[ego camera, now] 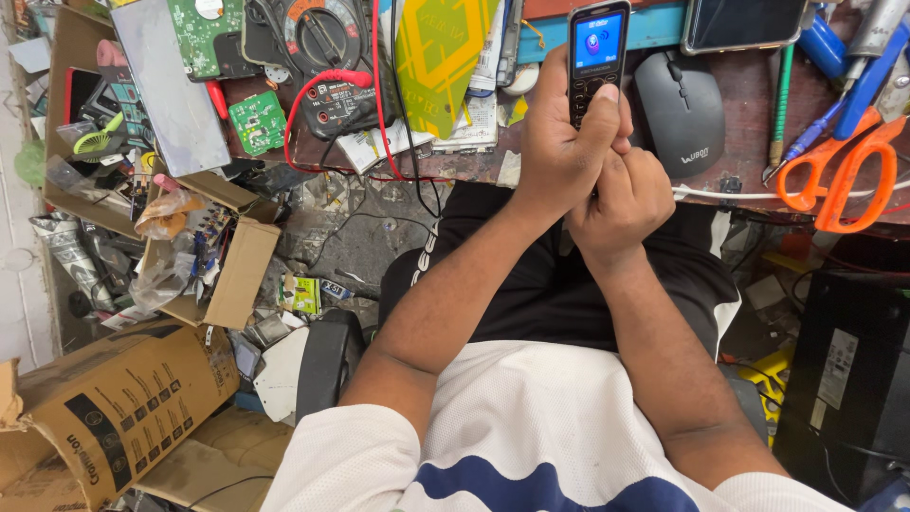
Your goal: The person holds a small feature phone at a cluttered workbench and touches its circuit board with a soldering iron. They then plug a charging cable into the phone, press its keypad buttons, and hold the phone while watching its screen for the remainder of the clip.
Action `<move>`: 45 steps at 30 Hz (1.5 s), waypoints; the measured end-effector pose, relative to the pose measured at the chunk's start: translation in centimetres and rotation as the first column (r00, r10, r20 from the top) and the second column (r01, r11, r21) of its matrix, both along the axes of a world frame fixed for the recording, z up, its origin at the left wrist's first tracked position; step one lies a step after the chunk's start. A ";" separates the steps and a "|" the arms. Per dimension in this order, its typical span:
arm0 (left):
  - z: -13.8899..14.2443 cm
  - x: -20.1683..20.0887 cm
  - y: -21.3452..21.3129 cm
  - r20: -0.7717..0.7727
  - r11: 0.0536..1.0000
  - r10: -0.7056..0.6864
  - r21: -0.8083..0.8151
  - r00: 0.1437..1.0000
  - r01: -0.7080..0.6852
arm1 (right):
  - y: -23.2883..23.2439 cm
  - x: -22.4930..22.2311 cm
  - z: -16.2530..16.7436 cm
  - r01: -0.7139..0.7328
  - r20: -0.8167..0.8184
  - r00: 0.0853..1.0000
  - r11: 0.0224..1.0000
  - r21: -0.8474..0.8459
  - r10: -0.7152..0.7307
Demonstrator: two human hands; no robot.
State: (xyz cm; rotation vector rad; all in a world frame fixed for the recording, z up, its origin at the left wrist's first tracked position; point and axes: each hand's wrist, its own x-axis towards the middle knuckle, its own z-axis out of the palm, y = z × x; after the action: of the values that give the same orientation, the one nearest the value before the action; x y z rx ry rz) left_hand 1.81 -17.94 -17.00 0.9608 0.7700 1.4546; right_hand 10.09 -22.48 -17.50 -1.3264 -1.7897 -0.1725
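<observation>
Both hands wrapped round a small keypad phone (597, 57), top centre of frame.

The left hand (561, 147) grips its lower body, thumb on the keys; the right hand (627, 194) is curled behind. It looks light, rigid, smooth-sided, best held by the edges. A black mouse (681, 109) lies just right.

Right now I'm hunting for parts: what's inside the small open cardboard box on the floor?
The small open cardboard box holds crumpled clear plastic bags and small colourful parts; anything beneath them is covered.
</observation>
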 end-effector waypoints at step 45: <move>-0.4 -0.2 0.1 0.000 1.000 0.005 0.031 1.000 -0.005 | 0.1 0.0 -0.2 0.003 0.007 1.000 1.000 0.005 -0.003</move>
State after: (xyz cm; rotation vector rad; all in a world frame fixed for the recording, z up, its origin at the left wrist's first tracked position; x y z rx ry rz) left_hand 1.63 -17.87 -17.40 0.9824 0.7522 1.4746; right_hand 10.05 -22.36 -17.68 -1.3272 -1.7918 -0.1829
